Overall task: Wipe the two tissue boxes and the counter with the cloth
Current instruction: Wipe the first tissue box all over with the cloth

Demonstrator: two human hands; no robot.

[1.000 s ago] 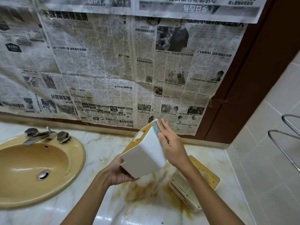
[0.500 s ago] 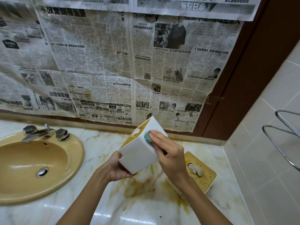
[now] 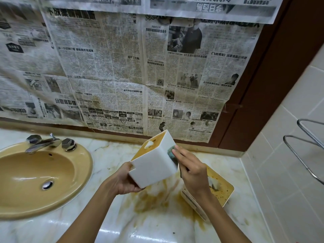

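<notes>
Box (image 3: pixel 154 166), tilted above counter (image 3: pixel 112 223), gripped low by curled left hand (image 3: pixel 122 180). Cloth (image 3: pixel 171 151), pressed against box side under straight fingers of right hand (image 3: pixel 192 171). Second box (image 3: pixel 221 192), lying on stained counter. Advised: firm hold, full strokes, edge to edge.

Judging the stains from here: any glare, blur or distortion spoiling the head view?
Head view: glare streaks whiten the counter near the bottom edge; the stain below the held tissue box looks smeared, perhaps blur; newspaper print softens toward the left; wide-angle lens tilts the tiled wall at right.
</notes>
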